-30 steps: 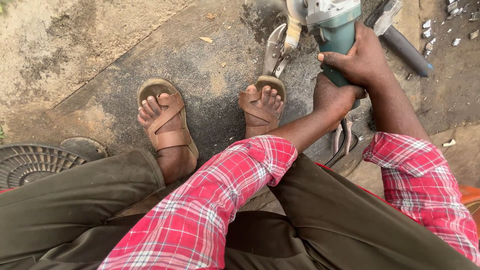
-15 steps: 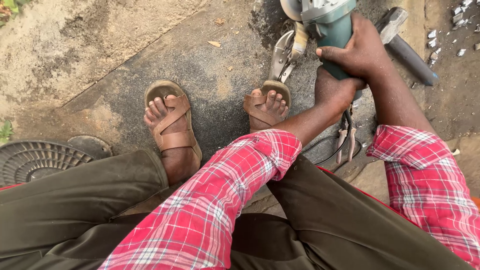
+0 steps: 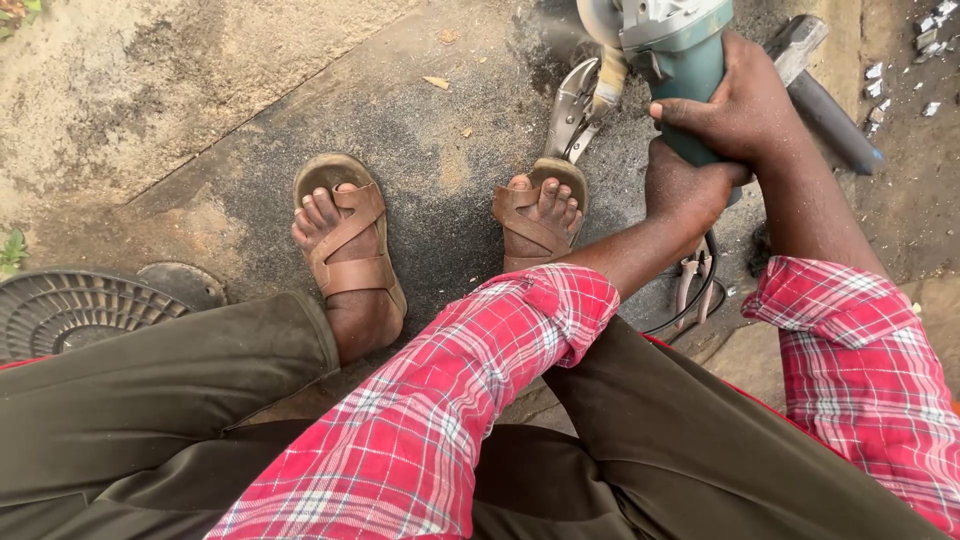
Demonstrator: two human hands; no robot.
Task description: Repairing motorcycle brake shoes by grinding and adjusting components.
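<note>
1. Up at the top right: right hand [image 3: 745, 105] wrapped tight round the teal body of the grinder [image 3: 672, 50], fingers curled fully over it, knuckles up.
2. Just below: left hand [image 3: 685, 190] closed on the rear end of the same grinder, touching the right hand, wrist crossing over the knee.
3. Compared with a second ago: grinder and both hands seen lower and closer in the view, less of the tool cut off by the top edge; grip itself unchanged, both hands still clamped in the same places.
4. Judged from that: steady pressing at one spot rather than any repositioning; work apparently still under way, no sign of lifting off.
5. Left of the grinder head: locking pliers [image 3: 572, 105] lying on the dark ground, handles towards the right sandal [image 3: 540, 215], apparently clamped on a pale piece near the disc; contact with the disc too blurred to tell.
6. Unmoved since the earlier views: left sandal [image 3: 345, 235], hammer [image 3: 820, 85] behind the right hand, black cable [image 3: 700, 295] trailing under the forearm, round metal grate [image 3: 70, 310] at the far left.
7. Disc itself mostly out of view at the top edge; spinning or not, cannot tell.
</note>
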